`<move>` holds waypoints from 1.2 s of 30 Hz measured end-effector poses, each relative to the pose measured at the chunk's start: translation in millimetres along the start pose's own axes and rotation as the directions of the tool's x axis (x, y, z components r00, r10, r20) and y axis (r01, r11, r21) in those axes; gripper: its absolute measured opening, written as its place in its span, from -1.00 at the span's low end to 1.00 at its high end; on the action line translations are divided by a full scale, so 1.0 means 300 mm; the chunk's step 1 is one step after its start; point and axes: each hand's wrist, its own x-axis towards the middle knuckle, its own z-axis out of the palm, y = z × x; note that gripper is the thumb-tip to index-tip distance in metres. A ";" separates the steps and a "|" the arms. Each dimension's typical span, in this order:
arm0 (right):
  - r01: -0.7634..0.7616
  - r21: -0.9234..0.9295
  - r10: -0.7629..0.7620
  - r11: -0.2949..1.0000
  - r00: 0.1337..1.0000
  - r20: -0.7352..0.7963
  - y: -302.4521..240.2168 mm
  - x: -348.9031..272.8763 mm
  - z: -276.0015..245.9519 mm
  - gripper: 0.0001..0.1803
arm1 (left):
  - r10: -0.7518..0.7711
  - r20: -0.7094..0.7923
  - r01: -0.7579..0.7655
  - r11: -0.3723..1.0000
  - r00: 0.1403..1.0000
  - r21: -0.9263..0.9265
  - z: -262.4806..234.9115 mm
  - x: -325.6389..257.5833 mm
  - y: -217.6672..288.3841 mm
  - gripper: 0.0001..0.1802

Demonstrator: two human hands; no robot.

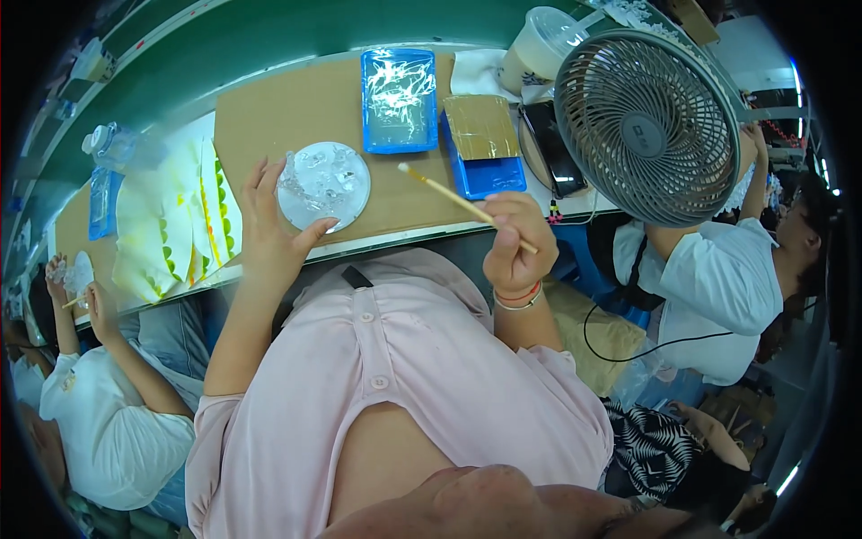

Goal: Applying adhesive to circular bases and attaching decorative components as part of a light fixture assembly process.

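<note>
My left hand (275, 216) grips a round white dish (346, 202) by its left side, thumb at the lower edge and fingers at the upper left. Clear, shiny pieces (323, 175) lie on the dish; their exact shape cannot be made out. A thin paintbrush (462, 202) with a light wooden handle is pinched between the thumb and fingers of my right hand (519, 241). Its pale tip points up and left, to the right of the dish and apart from it.
Cardboard (260, 112) covers the table. Beyond stand a blue tray under clear film (400, 103), a blue box with a cardboard flap (485, 171), a phone (552, 148), a lidded cup (539, 49) and a fan (642, 130). Painted sheets (171, 225) lie left, near a co-worker (117, 431).
</note>
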 end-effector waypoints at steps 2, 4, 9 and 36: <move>0.017 -0.113 -0.015 0.993 1.000 0.013 0.028 0.021 0.003 -0.79 | 0.005 0.007 -0.005 1.000 1.000 -0.025 -0.010 -0.001 -0.011 -0.03; -0.006 -0.117 0.009 0.993 1.000 0.025 0.059 0.040 0.022 -0.81 | 0.011 0.016 -0.010 0.999 1.000 -0.052 -0.017 -0.003 -0.018 -0.03; -0.145 -0.233 0.176 0.962 0.977 0.121 0.127 0.087 0.093 -0.86 | 0.008 0.029 -0.006 0.997 1.000 -0.082 -0.028 -0.003 -0.013 -0.12; -0.172 -0.304 0.229 0.937 0.959 0.165 0.212 0.136 0.157 -0.79 | -0.007 0.078 0.019 0.987 0.997 -0.158 -0.047 0.017 -0.074 -0.44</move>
